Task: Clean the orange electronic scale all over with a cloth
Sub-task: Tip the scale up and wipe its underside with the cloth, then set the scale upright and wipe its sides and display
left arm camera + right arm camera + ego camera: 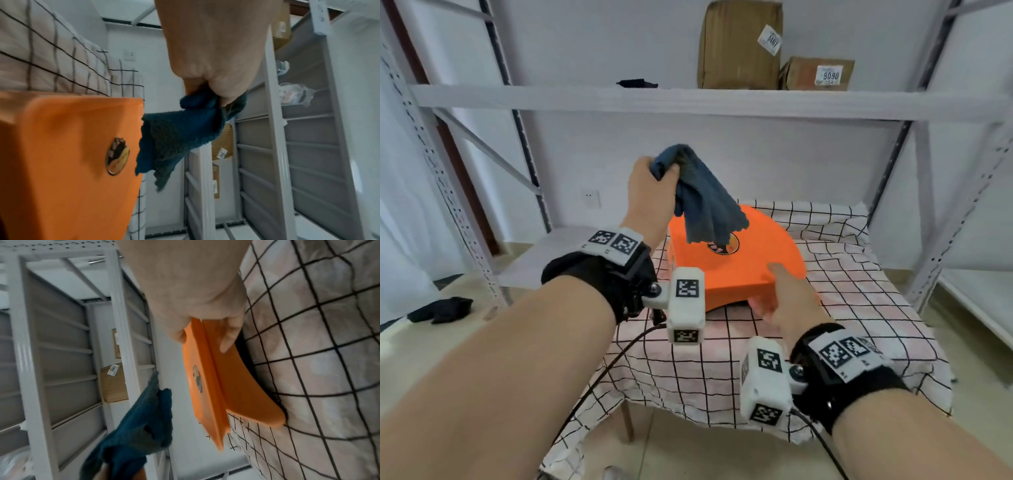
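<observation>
The left hand [650,192] is raised above the bench, its grip closed round a bunched upper end of the blue cloth [702,202]. The rest of the cloth hangs loose below the fist, its lower edge over the far left part of the orange scale [736,260]; whether the hem touches the orange top cannot be told from any view. The right hand [782,301] takes the scale's near right corner, thumb [179,335] on the top face and fingers [228,339] on the side beneath it, a narrow grip holding the scale. The scale's near edge appears raised off the checked tablecloth [859,308], with a dark gap under it. A round dark emblem [117,155] sits on the top face; the head view shows it partly covered by the cloth, and its design is too blurred to read. The left hand's fingertips are hidden inside the cloth. Grey metal shelving [688,102] stands behind the bench, bearing two brown parcels [739,44] with labels.
</observation>
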Demonstrator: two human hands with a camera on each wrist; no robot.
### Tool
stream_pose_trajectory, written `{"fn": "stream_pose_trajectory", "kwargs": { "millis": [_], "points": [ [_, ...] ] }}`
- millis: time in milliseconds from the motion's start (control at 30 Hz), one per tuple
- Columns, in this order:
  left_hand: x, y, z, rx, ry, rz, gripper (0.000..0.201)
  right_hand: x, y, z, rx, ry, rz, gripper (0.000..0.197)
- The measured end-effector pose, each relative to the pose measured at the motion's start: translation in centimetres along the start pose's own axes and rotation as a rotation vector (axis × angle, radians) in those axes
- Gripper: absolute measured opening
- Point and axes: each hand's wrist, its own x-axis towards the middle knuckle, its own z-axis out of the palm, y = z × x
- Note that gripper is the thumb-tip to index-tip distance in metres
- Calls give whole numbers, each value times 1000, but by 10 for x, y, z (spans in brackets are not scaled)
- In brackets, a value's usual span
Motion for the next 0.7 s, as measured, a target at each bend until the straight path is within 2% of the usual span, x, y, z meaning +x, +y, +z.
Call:
{"fn": "stream_pose_trajectory", "kwargs": {
  "millis": [67, 133, 200, 267, 333, 367, 433, 467, 533, 567, 633, 700],
  "points": [
    [-1, -10, -16, 51, 64, -18, 10, -2, 8, 4, -63, -119, 44, 39],
    [1, -22, -41, 105, 123, -24, 9, -3, 13, 8, -98, -165, 33, 37],
    [5, -35, -63, 146, 186, -22, 8, -3, 15, 12, -65, -170, 18, 33],
    [2, -53, -78, 187, 205, -60, 8, -4, 18, 17, -12, -116, -6, 32],
    [-6, -82, -85, 297, 128, -160, 8, -3, 22, 20, 28, -30, -60, 38],
    [-11, -97, -87, 418, 28, -233, 13, -2, 23, 21, 50, 17, -94, 41],
    [-23, -117, -87, 781, -196, -401, 34, -2, 21, 22, 70, 86, -154, 45],
    [-27, -119, -86, 945, -227, -431, 45, -3, 17, 22, 76, 103, -170, 48],
    [-28, -111, -79, 999, -204, -343, 53, -6, 8, 23, 93, 110, -160, 46],
    [-27, -103, -74, 961, -203, -270, 55, -5, 6, 23, 110, 107, -138, 38],
    [-21, -94, -69, 872, -217, -210, 54, -6, 4, 23, 142, 95, -103, 17],
    [-17, -88, -64, 831, -237, -201, 48, -4, 1, 23, 80, 87, -146, 27]
  ]
}}
